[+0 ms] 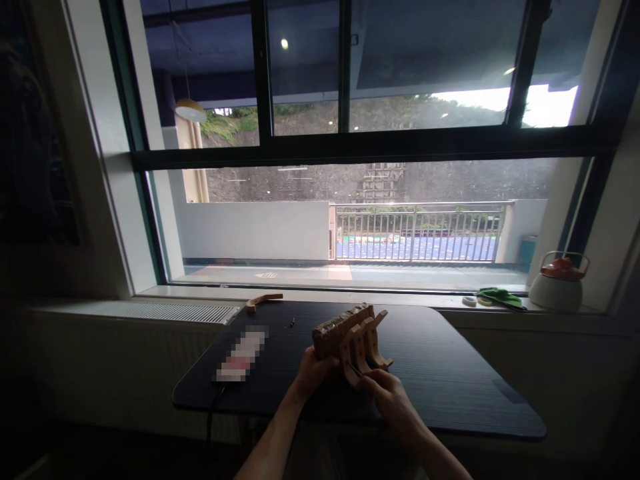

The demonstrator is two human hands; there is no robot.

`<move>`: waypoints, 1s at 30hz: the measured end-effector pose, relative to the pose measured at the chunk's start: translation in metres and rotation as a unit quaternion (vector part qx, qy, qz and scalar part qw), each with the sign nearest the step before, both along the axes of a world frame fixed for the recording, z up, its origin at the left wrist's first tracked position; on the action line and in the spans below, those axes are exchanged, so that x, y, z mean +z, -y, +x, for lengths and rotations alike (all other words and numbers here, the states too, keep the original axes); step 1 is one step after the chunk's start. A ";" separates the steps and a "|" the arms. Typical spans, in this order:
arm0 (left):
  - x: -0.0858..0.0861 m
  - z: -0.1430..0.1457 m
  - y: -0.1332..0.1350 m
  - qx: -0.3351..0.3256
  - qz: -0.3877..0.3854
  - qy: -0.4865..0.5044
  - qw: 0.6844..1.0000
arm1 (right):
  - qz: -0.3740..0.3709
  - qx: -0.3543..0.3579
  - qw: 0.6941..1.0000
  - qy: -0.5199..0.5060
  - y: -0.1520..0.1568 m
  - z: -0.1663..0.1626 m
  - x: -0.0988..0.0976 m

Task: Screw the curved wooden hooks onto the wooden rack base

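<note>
A wooden coat rack with several curved hooks lies on the dark table. My left hand grips the near end of its board. My right hand is closed in a pinch at the base of the nearest hook, holding a thin dark tool I cannot make out clearly. A loose wooden hook lies at the table's far left edge. Two tiny dark screws lie on the table between that hook and the rack.
A blurred flat object lies on the table's left, a cable hanging below it. On the windowsill stand a white kettle with an orange lid, a green cloth and tape rolls. A radiator grille runs at left.
</note>
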State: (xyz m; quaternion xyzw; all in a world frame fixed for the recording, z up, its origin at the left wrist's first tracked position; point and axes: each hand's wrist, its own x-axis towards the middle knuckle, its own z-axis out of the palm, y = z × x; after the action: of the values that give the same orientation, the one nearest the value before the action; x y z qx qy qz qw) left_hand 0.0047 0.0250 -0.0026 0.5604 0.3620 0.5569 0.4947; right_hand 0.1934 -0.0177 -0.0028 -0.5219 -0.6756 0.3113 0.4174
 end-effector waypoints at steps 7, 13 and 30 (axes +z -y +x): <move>0.001 0.001 -0.005 0.035 0.005 0.027 0.999 | 0.033 -0.021 0.996 0.082 0.004 0.022 0.035; 0.018 0.003 0.001 0.131 -0.042 0.017 0.990 | 0.030 -0.065 0.997 0.016 0.003 0.037 0.030; 0.007 -0.033 0.033 0.091 0.074 -0.355 0.927 | 0.070 -0.031 0.995 0.071 -0.039 0.014 0.027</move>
State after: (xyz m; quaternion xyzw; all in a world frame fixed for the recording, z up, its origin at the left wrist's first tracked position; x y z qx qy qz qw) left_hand -0.0282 -0.0078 0.0044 0.7213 0.5212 0.3889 0.2385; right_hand 0.2073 0.0214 0.0239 -0.5333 -0.7071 0.2123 0.4130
